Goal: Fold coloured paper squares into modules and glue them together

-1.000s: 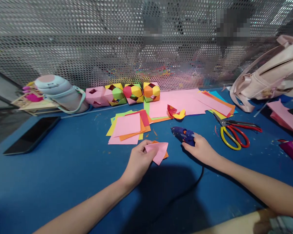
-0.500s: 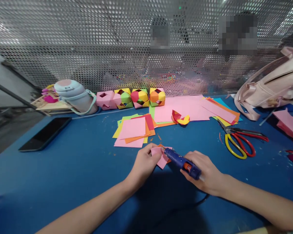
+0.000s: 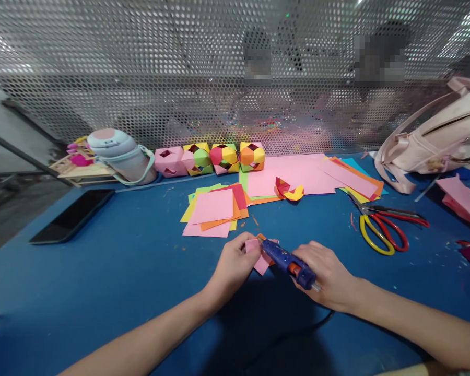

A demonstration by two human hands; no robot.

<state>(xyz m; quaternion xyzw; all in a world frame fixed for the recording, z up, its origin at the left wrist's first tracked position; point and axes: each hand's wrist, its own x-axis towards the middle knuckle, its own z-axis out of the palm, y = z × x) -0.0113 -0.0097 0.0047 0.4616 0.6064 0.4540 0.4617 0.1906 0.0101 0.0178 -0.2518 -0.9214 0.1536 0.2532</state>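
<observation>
Between the thumb and fingers of my left hand (image 3: 235,261) is a folded piece of pink and orange paper (image 3: 262,264), held just above the blue table. My right hand (image 3: 325,274) is wrapped round a dark blue hot glue gun (image 3: 285,259), with an orange part showing in its body and a clear glue stick at its back end. The nozzle points left and meets the upper part of the paper near my left thumb; whether glue is coming out is too small to tell. A black cord trails below the gun.
Beyond my hands lies a stack of coloured paper squares (image 3: 213,206). Folded paper balls (image 3: 225,157) line the mesh panel (image 3: 160,99), beside a bottle (image 3: 121,156). Scissors (image 3: 379,224) and a bag (image 3: 438,130) are at right, a phone (image 3: 73,215) at left. Two people show behind the mesh.
The glue gun's back end has swung slightly left and down, while its nozzle stays at the paper. My left hand and the paper have shifted slightly right.
</observation>
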